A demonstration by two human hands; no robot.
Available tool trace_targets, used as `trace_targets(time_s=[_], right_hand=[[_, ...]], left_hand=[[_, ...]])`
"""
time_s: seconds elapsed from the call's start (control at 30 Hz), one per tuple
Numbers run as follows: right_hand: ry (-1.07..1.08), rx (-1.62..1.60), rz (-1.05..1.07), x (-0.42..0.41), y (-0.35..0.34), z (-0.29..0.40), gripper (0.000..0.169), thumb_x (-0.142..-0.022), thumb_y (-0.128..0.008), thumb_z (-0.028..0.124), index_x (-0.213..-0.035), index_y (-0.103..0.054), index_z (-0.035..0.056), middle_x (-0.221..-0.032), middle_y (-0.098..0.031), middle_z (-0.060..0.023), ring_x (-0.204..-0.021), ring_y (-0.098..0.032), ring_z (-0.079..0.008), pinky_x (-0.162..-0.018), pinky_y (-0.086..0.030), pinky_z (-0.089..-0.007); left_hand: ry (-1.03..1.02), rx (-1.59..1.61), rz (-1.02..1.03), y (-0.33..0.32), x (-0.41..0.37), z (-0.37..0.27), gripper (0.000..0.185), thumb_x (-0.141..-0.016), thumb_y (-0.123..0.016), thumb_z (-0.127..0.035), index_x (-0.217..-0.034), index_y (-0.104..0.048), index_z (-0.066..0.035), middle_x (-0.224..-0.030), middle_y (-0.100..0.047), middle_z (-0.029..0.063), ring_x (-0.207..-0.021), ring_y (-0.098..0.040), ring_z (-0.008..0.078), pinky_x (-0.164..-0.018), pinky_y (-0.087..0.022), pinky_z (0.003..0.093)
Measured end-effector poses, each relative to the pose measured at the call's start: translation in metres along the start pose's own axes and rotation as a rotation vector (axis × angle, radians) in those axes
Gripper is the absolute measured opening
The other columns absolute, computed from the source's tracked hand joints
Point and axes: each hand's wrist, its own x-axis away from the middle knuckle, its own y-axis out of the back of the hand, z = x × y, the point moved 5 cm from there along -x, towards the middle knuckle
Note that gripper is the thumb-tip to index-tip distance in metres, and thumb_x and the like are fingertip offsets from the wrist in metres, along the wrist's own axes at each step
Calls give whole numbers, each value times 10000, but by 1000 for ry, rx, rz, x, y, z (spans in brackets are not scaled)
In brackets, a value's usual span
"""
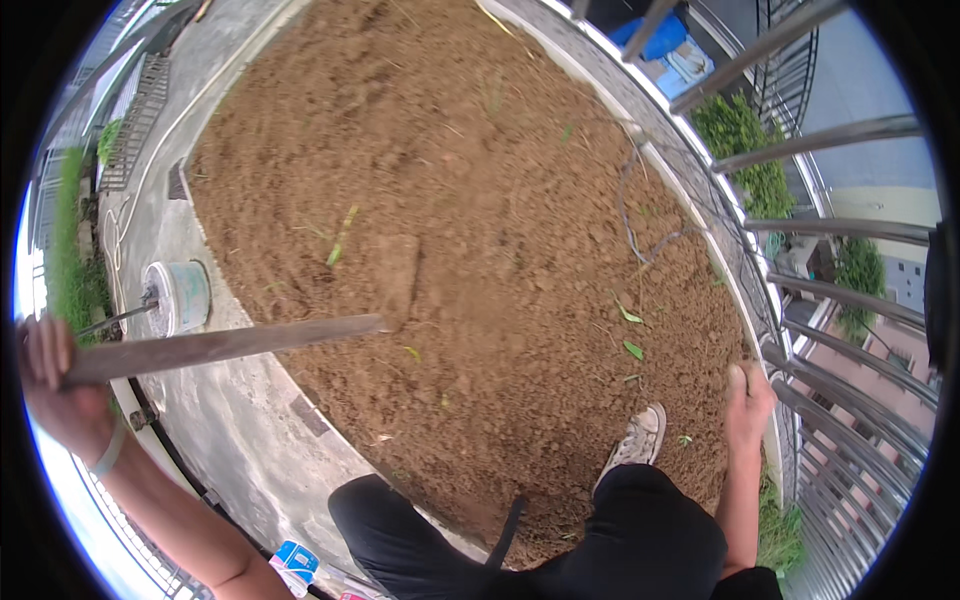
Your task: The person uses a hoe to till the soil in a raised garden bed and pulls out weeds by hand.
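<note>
At the far left, my left hand (64, 375) is closed around one end of a long flat wooden board (225, 349). The board reaches right across the concrete ledge, its other end over the brown soil (480, 225) of a raised bed. A smooth rectangular imprint (403, 274) shows in the soil near that end. My right hand (748, 394) is at the right edge of the bed with its fingers curled; whether it grips anything I cannot tell. A worn, light-coloured shoe (639, 439) stands on the soil below, between my hands. A dark bar (508, 529) sticks up near my legs.
A whitish bucket (180, 298) with a rod in it stands on the concrete ledge (217, 427) at left, near a pale hose (161, 150). Metal railings (847, 298) line the right side. A thin cable (628, 225) lies on the soil. A blue-and-white carton (295, 562) is at bottom left.
</note>
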Motion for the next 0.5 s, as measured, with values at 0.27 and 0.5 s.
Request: trace_targets(time_s=[0.27,0.5], right_hand=[[-274,299,172,203,55,-89,106,-770,-552,68,-844,-561,-8,-766,-594,-201,-761,-587,-379,-661,-454,-428],[-870,333,887,572,65,-114,252,-752,-522,240,-891,-664,84,-893,-640,-144,-870,-610,-293,-777,-483,-395]], left_hand=[[147,252,24,-81,30,-13,207,-882,-488,-88,-699,-392,-94,-512,-320,-30,-396,-296,59,-377,-277,215],[373,-84,450,-41,86,-16,186,-898,-477,-123,-729,-447,-52,-658,-492,48,-655,-495,142,-729,-445,321]])
